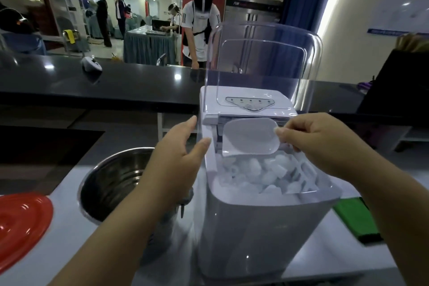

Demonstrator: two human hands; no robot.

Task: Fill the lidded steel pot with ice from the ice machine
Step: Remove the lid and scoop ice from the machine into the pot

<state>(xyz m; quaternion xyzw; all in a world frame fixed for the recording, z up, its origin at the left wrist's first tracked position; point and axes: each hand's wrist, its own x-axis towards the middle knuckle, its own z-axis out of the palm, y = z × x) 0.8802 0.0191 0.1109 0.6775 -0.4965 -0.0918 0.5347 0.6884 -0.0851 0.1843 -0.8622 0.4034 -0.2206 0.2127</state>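
White counter: ice machine (262, 211), clear lid raised, ice (260, 173) heaped in its bin. Right hand (325, 146) pinches scoop (249, 136), mouth down, directly above ice. Steel pot (111, 183), uncovered, just left; left hand (176, 158) spread, nearer it.

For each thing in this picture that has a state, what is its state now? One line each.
White ice machine: clear lid raised, basket full of ice.
Translucent plastic scoop: held above the ice, empty.
Steel pot: uncovered, no ice visible.
Red round lid: off, lying beside the pot.
Right hand: pinches the scoop.
Left hand: open, holds nothing.
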